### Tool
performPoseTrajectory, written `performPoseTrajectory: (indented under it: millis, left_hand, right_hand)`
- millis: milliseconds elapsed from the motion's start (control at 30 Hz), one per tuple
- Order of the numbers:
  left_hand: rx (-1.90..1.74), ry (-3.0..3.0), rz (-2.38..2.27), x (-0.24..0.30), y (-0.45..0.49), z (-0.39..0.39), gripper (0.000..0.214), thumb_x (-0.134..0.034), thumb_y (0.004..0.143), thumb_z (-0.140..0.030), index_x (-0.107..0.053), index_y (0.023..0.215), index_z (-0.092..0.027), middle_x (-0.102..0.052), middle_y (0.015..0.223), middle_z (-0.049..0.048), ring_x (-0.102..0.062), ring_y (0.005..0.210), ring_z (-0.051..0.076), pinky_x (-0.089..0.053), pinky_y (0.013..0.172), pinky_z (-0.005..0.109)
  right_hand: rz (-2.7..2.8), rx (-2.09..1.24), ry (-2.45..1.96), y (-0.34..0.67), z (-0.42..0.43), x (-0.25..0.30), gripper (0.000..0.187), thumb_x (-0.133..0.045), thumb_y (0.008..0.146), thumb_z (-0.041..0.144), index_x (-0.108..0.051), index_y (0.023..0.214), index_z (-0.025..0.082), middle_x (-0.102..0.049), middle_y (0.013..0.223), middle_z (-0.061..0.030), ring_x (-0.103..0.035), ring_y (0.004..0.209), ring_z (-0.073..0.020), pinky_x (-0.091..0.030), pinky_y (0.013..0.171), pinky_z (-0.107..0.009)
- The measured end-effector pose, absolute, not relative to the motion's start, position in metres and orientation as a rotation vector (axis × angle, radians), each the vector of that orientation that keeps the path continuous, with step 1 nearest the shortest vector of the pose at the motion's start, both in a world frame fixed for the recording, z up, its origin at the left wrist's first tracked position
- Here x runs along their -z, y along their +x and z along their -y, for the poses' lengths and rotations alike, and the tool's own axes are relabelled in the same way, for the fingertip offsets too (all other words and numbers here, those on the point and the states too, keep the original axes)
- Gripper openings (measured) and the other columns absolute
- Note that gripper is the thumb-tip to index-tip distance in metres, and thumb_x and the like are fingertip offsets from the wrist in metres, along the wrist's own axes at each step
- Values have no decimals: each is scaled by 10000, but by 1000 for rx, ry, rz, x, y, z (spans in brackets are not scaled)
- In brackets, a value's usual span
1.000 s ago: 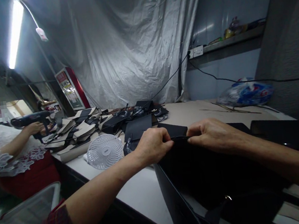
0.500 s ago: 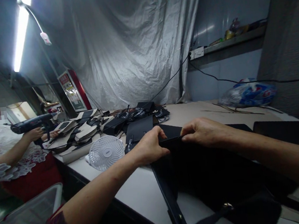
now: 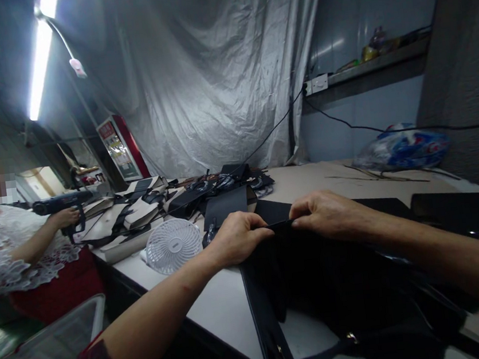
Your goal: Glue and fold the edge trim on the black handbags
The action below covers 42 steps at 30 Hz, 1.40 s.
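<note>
A large black bag-like piece [image 3: 321, 285] with small gold-coloured metal fittings stands tilted over the white table in front of me. My left hand [image 3: 241, 234] pinches its upper edge between thumb and fingers. Just to the right, my right hand [image 3: 325, 213] pinches the same edge, with a short stretch of it showing between the two hands. Deep shadow hides most of the piece's inside. Directly beyond my left hand lies a flat black panel [image 3: 225, 206].
A white fan [image 3: 173, 246] stands left of my left forearm. Behind it are piled beige and black pieces [image 3: 142, 212]. At the left, a co-worker holds a dark heat-gun-like tool [image 3: 63, 204]. A plastic bag [image 3: 404, 147] and more black pieces [image 3: 464, 214] lie at the right.
My left thumb has closed onto the black edge, and the piece has shifted slightly. The co-worker's tool now points more level, and only one of their hands shows on it.
</note>
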<state>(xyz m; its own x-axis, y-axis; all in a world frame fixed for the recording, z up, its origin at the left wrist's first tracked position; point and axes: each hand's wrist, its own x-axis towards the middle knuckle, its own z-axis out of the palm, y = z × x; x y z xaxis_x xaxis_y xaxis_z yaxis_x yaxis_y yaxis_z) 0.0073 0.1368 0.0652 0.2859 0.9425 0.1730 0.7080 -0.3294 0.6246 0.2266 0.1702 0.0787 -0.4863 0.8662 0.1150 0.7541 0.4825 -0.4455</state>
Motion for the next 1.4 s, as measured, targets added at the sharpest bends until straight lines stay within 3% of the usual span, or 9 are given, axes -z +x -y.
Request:
performPoseTrajectory:
  millis: [133, 333, 533, 633, 833, 1133, 1300, 1400]
  left_hand:
    - [-727, 2276, -1553, -69, 9, -137, 120, -690, 825, -272, -770, 778, -196, -593, 607, -43, -499, 585, 113, -327, 578, 248]
    - [-676, 2350, -1547, -71, 14, -141, 151, -707, 827, -326, -769, 780, -197, -663, 665, -26, -572, 639, 133, -335, 578, 248]
    - [-650, 2534, -1581, -73, 20, -142, 189, -682, 877, -324, -766, 763, -198, -616, 605, -24, -542, 611, 135, -306, 586, 266]
    - [-609, 2562, -1604, -75, 21, -143, 211, -680, 880, -324, -758, 735, -191, -563, 556, -29, -503, 573, 132, -279, 572, 273]
    - [-584, 2564, -1575, -75, 20, -145, 203, -645, 896, -302, -758, 787, -174, -541, 564, -37, -467, 567, 122, -270, 576, 268]
    - [-555, 2638, -1531, -76, 18, -148, 184, -654, 853, -292, -759, 762, -171, -592, 589, -22, -493, 581, 123, -279, 577, 277]
    - [-556, 2629, -1531, -79, 23, -143, 171, -635, 852, -247, -778, 799, -169, -619, 605, -11, -523, 588, 125, -306, 578, 265]
    - [-604, 2580, -1512, -88, 30, -127, 202, -646, 864, -288, -770, 777, -154, -608, 591, -12, -537, 579, 124, -333, 574, 255]
  right_hand:
    - [2408, -439, -1316, 226, -174, -75, 149, -597, 768, 269, -741, 774, 229, -665, 686, 8, -599, 678, -169, -378, 590, -269]
    - [2489, -536, -1143, 226, -179, -73, 232, -563, 849, 333, -758, 912, 224, -712, 790, 14, -627, 704, -164, -415, 594, -254]
    - [2485, -307, -1076, 219, -178, -71, 138, -613, 841, 244, -736, 793, 201, -681, 763, -7, -602, 758, -168, -394, 674, -262]
    - [2522, -244, -1096, 218, -178, -75, 132, -633, 852, 233, -748, 794, 203, -664, 707, -6, -577, 688, -158, -350, 604, -265]
    - [2654, -217, -952, 217, -173, -81, 211, -599, 911, 178, -779, 1012, 223, -711, 816, 8, -580, 732, -136, -335, 641, -255]
    - [2669, -161, -837, 215, -182, -75, 206, -584, 897, 98, -774, 967, 135, -677, 763, -17, -558, 700, -129, -364, 679, -253]
    - [2747, -108, -881, 211, -178, -83, 299, -570, 848, 65, -782, 1019, 190, -699, 803, -20, -555, 680, -132, -326, 624, -247]
    - [2772, -41, -936, 215, -161, -99, 252, -603, 798, 72, -784, 906, 208, -653, 676, -13, -488, 563, -129, -272, 567, -270]
